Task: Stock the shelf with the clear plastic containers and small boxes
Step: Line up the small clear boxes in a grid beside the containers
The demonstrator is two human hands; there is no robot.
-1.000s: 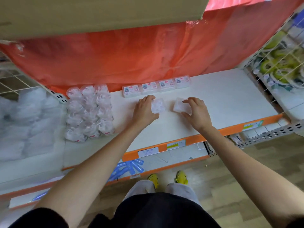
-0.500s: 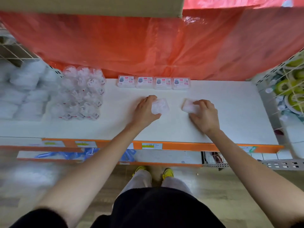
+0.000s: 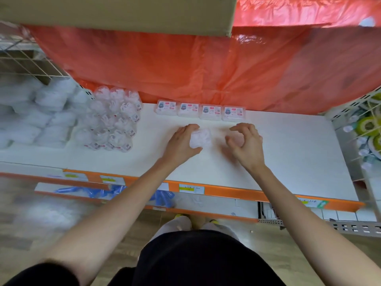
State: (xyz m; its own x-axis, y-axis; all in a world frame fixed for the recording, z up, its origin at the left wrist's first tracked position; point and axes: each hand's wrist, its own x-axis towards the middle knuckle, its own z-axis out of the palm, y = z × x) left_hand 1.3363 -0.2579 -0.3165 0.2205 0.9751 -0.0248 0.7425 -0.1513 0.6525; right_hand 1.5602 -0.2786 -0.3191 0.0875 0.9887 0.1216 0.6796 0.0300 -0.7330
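**A:** shelf status?
**B:** White shelf board (image 3: 292,159) w/ an orange front edge (image 3: 226,191) carrying price labels. Four small boxes (image 3: 200,110) sit in a row at the back, side by side, right up against the red plastic sheet (image 3: 185,69).

**A:** hands?
**B:** Left hand (image 3: 180,144) has thumb + fingers wrapped round a clear container (image 3: 200,138). That's mid-shelf, in front of the box row and apart from it. Right hand (image 3: 247,144) is just beside it, fingers curled claw-like over the board. It's blurred, so can't tell if anything's in that grip.

**A:** other stock?
**B:** Cluster of clear round containers (image 3: 112,120) is packed on the board's left end, back to front. Next bay left has white packs (image 3: 31,112) w/ a wire grid (image 3: 20,60) above them.

**A:** room?
**B:** Cardboard box (image 3: 115,13) overhangs at the top. On the rt there's a wire rack (image 3: 350,108) w/ green-yellow items. Lower shelf (image 3: 206,203) holds blue items (image 3: 99,191). Wood-look floor (image 3: 288,244) underneath.
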